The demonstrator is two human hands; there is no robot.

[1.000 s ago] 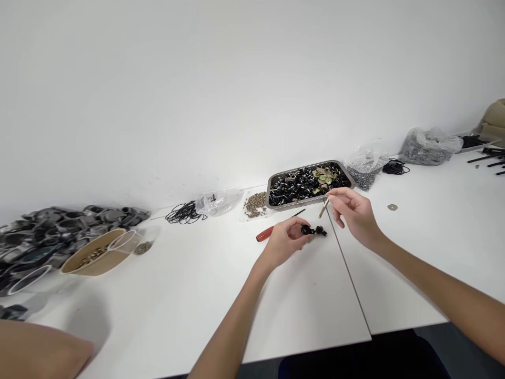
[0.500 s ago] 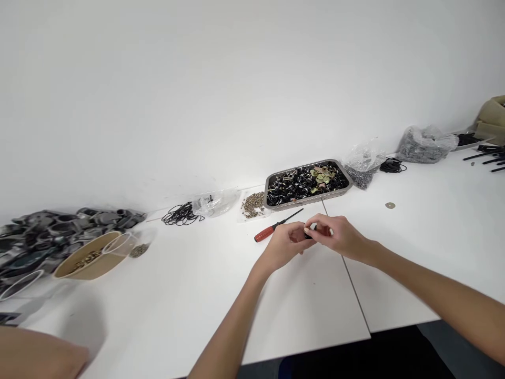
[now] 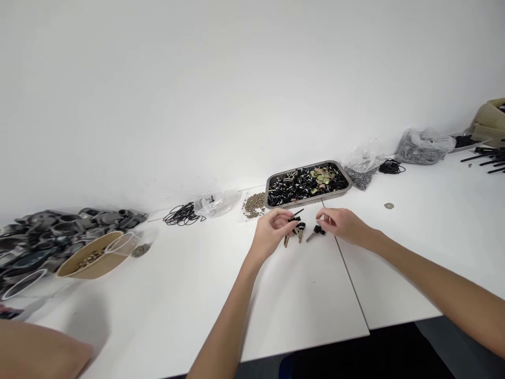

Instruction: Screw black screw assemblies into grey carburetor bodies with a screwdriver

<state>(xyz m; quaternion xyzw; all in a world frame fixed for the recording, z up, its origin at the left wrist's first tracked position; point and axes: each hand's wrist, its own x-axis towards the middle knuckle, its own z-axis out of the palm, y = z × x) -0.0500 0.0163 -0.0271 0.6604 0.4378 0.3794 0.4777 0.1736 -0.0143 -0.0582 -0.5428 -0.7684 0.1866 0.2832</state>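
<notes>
My left hand [image 3: 271,230] hovers over the white table [image 3: 189,295], its fingertips pinched on a small black part [image 3: 294,219]. Just below it lie two brass-coloured bolts with black caps [image 3: 294,235]. My right hand [image 3: 344,225] is to the right, fingertips closed on another black-capped bolt [image 3: 314,232] that rests on the table. Behind the hands stands a metal tray [image 3: 300,200] full of black rings and greenish washers. A screwdriver's black shaft [image 3: 299,212] shows past my left hand; its handle is hidden.
Brass nuts [image 3: 254,203], black o-rings [image 3: 183,213] and a clear bag [image 3: 218,201] lie left of the tray. A paper bowl [image 3: 91,256], plastic cups [image 3: 125,242] and grey plastic parts [image 3: 59,225] sit far left. Another person's arm [image 3: 39,351] is bottom left. Bags [image 3: 424,145] and a washer [image 3: 389,206] lie right.
My hands, together half a second ago, have parted. A capped bolt now lies under my right fingertips, and my left hand has moved up over the screwdriver's handle.
</notes>
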